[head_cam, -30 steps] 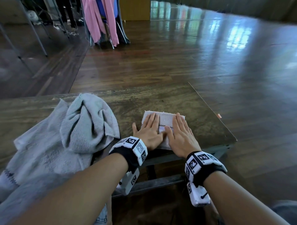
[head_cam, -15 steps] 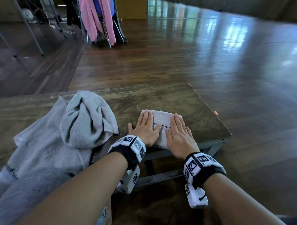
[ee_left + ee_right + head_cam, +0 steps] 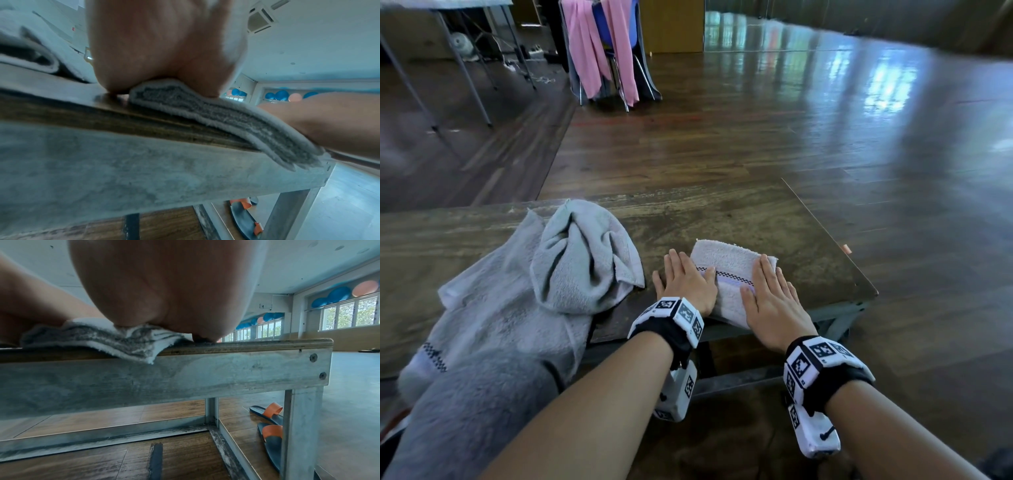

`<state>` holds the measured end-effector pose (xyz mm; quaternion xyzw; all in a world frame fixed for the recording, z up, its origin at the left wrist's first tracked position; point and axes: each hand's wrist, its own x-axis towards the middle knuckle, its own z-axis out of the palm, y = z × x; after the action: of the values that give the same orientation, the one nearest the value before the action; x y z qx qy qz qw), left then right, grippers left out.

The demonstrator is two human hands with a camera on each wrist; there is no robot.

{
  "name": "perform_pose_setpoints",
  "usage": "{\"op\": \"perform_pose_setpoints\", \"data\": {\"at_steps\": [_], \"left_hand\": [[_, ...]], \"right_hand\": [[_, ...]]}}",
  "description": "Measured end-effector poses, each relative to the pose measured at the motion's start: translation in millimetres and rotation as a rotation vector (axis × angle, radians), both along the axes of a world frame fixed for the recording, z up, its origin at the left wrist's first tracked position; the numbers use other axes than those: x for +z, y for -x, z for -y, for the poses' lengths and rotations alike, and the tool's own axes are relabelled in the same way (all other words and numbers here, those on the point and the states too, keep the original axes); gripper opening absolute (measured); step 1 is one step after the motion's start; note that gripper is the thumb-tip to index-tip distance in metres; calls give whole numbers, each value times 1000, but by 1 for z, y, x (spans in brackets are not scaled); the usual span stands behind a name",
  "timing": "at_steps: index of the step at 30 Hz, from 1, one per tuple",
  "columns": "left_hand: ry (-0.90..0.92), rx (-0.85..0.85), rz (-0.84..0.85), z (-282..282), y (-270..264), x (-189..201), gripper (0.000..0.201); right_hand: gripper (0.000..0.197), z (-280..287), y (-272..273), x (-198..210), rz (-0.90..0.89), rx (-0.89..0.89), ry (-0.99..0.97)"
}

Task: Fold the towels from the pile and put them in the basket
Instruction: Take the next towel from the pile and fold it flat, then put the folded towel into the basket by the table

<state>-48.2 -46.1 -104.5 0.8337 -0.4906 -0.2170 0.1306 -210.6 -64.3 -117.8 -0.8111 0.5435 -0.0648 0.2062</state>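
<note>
A small white folded towel (image 3: 729, 270) with a checkered stripe lies at the near right edge of the wooden table (image 3: 722, 212). Both hands lie flat on it with straight fingers: my left hand (image 3: 686, 281) presses its left side, my right hand (image 3: 770, 294) its right side. The wrist views show the folded towel (image 3: 205, 113) in several layers under my palms, and the towel's edge (image 3: 127, 344) hangs slightly over the table's front. A pile of grey towels (image 3: 524, 291) lies to the left. No basket is in view.
The table's right edge (image 3: 835, 240) and near right corner (image 3: 873, 293) are close to my right hand. Sandals (image 3: 269, 423) lie on the wooden floor under the table. A chair draped with pink cloth (image 3: 602, 51) stands far back.
My hands have slid apart across the folded towel, the left toward its left edge and the right toward its right edge, still pressing flat. The camera view has shifted slightly.
</note>
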Motion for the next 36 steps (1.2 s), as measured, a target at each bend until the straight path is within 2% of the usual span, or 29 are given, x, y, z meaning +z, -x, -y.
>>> {"op": "perform_pose_setpoints", "data": {"at_steps": [5, 10, 13, 15, 17, 19, 23, 26, 28, 31, 33, 36], "left_hand": [[55, 14, -5, -9, 0, 0, 65], [159, 98, -62, -23, 3, 4, 57], [140, 114, -17, -29, 1, 20, 47], [82, 104, -70, -32, -5, 43, 36], [51, 71, -180, -37, -14, 68, 34], [67, 20, -284, -47, -27, 95, 45], [170, 13, -335, -86, -64, 153, 53], [236, 59, -520, -125, -98, 190, 55], [304, 97, -585, -155, -121, 206, 44], [461, 185, -632, -204, -156, 216, 31], [609, 277, -687, -240, -180, 218, 27], [790, 418, -749, -301, -212, 210, 21]], "right_hand": [[66, -7, -1, 2, -16, 3, -9], [65, -19, -1, 6, 12, 4, -8], [63, -30, -1, 12, 60, 0, 14], [58, -36, -6, 21, 110, -10, 64], [57, -42, -17, 32, 204, -57, 74], [64, -47, -34, 44, 378, -124, 15], [86, -52, -71, 64, 780, -134, -241], [95, -61, -97, 82, 1051, -43, -587], [87, -70, -117, 100, 1139, 137, -712], [55, -86, -157, 143, 1079, 447, -605], [53, -95, -190, 174, 982, 491, -505], [61, -120, -244, 216, 817, 591, -383]]}}
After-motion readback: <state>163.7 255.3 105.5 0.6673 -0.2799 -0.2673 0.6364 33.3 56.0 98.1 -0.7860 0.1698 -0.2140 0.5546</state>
